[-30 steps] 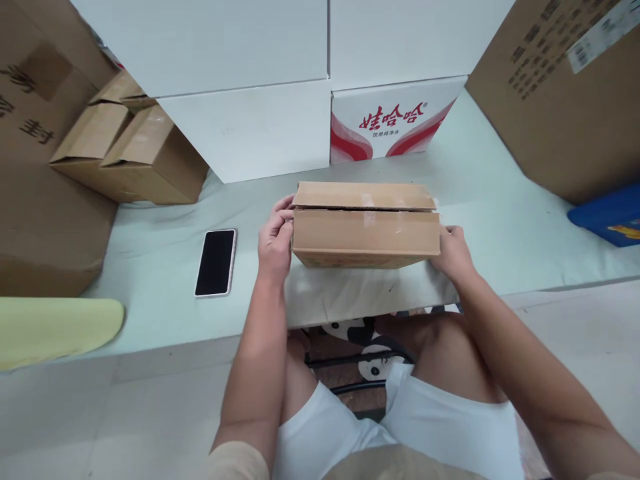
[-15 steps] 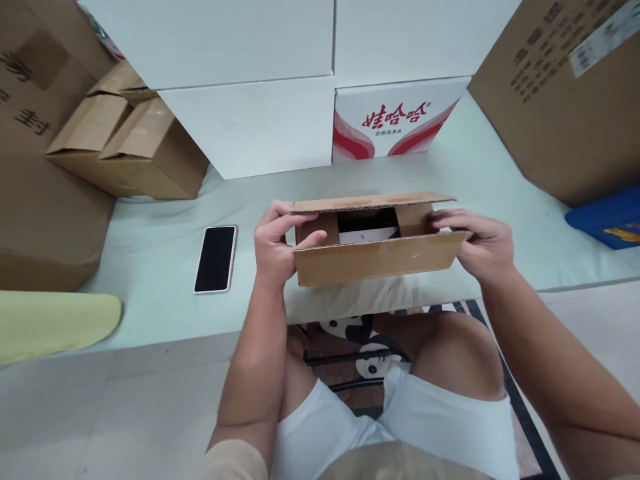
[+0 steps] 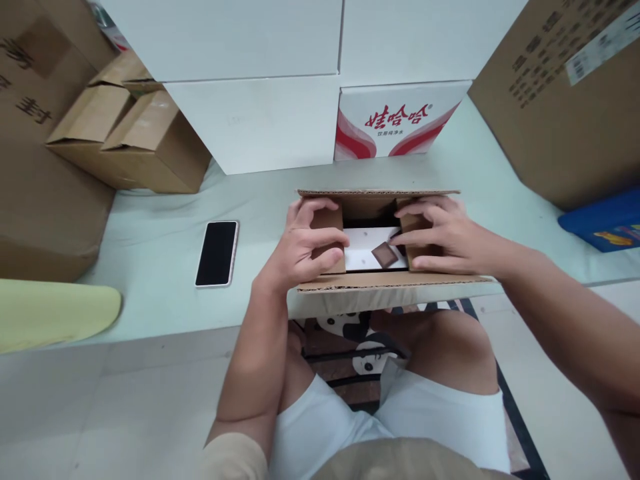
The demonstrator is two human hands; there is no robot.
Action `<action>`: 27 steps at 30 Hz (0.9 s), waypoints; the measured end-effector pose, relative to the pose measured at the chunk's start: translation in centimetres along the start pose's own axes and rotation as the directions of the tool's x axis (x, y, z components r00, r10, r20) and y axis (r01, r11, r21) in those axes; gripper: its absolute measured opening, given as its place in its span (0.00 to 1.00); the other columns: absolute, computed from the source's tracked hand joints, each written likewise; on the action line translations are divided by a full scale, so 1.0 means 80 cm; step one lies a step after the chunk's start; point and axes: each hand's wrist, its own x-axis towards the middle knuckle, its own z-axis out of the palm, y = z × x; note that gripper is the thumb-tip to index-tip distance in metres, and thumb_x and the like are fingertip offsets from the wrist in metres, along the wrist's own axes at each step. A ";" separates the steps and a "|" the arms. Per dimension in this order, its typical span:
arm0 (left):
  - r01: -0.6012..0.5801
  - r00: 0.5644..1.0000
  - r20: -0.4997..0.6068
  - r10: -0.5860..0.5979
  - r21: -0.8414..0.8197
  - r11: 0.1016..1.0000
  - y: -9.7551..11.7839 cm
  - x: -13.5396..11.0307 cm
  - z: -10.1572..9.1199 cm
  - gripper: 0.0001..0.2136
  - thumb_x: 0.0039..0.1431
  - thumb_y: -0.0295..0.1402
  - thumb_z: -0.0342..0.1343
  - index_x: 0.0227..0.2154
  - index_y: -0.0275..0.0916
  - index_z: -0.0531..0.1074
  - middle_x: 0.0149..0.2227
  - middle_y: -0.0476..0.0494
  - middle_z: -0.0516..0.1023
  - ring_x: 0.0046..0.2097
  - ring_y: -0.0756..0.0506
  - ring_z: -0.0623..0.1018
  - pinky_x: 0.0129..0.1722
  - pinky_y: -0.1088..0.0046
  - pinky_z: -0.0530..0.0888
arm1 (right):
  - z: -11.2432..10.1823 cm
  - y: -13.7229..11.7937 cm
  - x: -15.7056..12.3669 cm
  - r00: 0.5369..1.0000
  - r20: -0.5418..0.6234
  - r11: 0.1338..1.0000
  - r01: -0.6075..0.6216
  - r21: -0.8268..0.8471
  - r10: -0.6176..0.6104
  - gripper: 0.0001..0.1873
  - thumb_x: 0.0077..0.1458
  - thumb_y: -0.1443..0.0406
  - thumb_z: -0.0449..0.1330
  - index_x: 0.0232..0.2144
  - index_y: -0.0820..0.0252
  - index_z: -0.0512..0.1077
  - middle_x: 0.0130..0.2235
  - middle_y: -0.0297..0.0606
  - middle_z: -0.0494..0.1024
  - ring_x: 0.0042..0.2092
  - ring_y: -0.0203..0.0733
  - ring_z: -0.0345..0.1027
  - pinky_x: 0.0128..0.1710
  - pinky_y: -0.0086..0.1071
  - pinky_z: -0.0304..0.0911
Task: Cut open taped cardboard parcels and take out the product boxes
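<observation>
In front of me a brown cardboard box (image 3: 395,283) lies with its long flaps spread apart at the top. Inside shows a white flat-topped item (image 3: 357,248), and a small dark brown square (image 3: 385,255) is on it. My left hand (image 3: 310,243) reaches over the left end, its fingers apart on the short left flap. On the opposite side my right hand (image 3: 440,233) rests with spread fingers on the short right flap, one fingertip near the brown square. How deep the white item sits is hidden.
A phone (image 3: 217,253) lies left of the box on the pale green cloth (image 3: 260,200). White cartons (image 3: 250,127) and a red-and-white carton (image 3: 395,123) stand behind. Brown cartons (image 3: 155,143) are at left, a large brown carton (image 3: 565,133) and blue object (image 3: 605,217) at right.
The long flaps have parted wider, showing the white item and brown square. Both hands have moved inward from the box ends onto the short flaps.
</observation>
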 end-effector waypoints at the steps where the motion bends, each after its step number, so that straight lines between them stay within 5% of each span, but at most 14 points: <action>1: -0.016 1.000 -0.011 0.016 0.000 1.000 -0.002 -0.001 0.001 0.17 0.65 0.48 0.53 0.39 0.47 0.84 0.61 0.39 0.69 0.66 0.32 0.64 0.71 0.46 0.58 | 0.000 -0.001 0.000 0.999 -0.002 0.998 0.036 -0.053 -0.036 0.22 0.61 0.42 0.59 0.45 0.42 0.84 0.60 0.42 0.75 0.63 0.65 0.64 0.64 0.68 0.54; 5: -0.071 0.989 -0.131 0.068 -0.016 0.997 -0.009 -0.005 0.004 0.17 0.63 0.52 0.55 0.38 0.44 0.77 0.60 0.38 0.64 0.64 0.35 0.65 0.69 0.51 0.64 | -0.014 -0.007 -0.002 0.975 -0.141 0.966 0.139 -0.217 -0.172 0.18 0.66 0.52 0.56 0.33 0.53 0.80 0.55 0.43 0.78 0.61 0.58 0.67 0.62 0.58 0.61; 9: -0.116 0.959 -0.264 0.102 -0.038 0.992 -0.020 -0.005 0.007 0.22 0.57 0.60 0.58 0.38 0.45 0.70 0.57 0.38 0.62 0.59 0.37 0.68 0.64 0.52 0.69 | -0.044 -0.019 -0.004 0.952 -0.234 0.938 0.112 -0.328 -0.196 0.17 0.65 0.60 0.59 0.24 0.55 0.73 0.42 0.42 0.82 0.51 0.51 0.74 0.53 0.48 0.67; 16: -0.135 0.939 -0.321 0.120 -0.023 0.991 -0.031 -0.004 0.009 0.28 0.49 0.63 0.64 0.36 0.45 0.67 0.56 0.38 0.62 0.59 0.35 0.68 0.60 0.51 0.71 | -0.058 -0.092 0.050 0.996 0.091 0.887 0.040 -0.459 0.003 0.14 0.65 0.58 0.56 0.35 0.55 0.80 0.40 0.41 0.82 0.45 0.50 0.75 0.43 0.42 0.64; 18: -0.142 0.937 -0.327 0.126 -0.025 0.990 -0.029 -0.005 0.009 0.27 0.49 0.62 0.65 0.36 0.44 0.67 0.56 0.39 0.62 0.59 0.36 0.67 0.60 0.52 0.71 | -0.045 -0.116 0.082 0.960 0.261 0.900 0.023 -0.436 0.102 0.14 0.62 0.57 0.59 0.44 0.54 0.80 0.45 0.41 0.81 0.43 0.47 0.76 0.37 0.37 0.63; 20: -0.146 0.932 -0.338 0.130 -0.021 0.989 -0.027 -0.007 0.009 0.27 0.48 0.61 0.66 0.37 0.44 0.67 0.57 0.39 0.62 0.60 0.36 0.67 0.62 0.51 0.70 | -0.029 -0.133 0.111 0.888 0.406 0.888 -0.005 -0.461 0.215 0.24 0.58 0.55 0.63 0.55 0.53 0.75 0.50 0.42 0.80 0.44 0.49 0.77 0.34 0.35 0.62; 23: -0.129 0.932 -0.342 0.118 -0.008 0.992 -0.024 -0.010 0.009 0.27 0.47 0.59 0.68 0.38 0.44 0.68 0.58 0.38 0.61 0.62 0.35 0.66 0.64 0.49 0.67 | -0.009 -0.141 0.137 0.801 0.492 0.832 -0.014 -0.554 0.341 0.36 0.54 0.52 0.65 0.63 0.55 0.69 0.55 0.46 0.78 0.48 0.55 0.77 0.37 0.38 0.65; 27: -0.127 0.924 -0.366 0.112 -0.018 0.992 -0.027 -0.014 0.007 0.25 0.49 0.54 0.69 0.39 0.43 0.67 0.59 0.36 0.61 0.63 0.34 0.65 0.66 0.48 0.67 | 0.003 -0.126 0.139 0.821 0.463 0.767 0.049 -0.640 0.334 0.42 0.55 0.59 0.63 0.70 0.62 0.60 0.60 0.54 0.75 0.55 0.62 0.75 0.44 0.44 0.69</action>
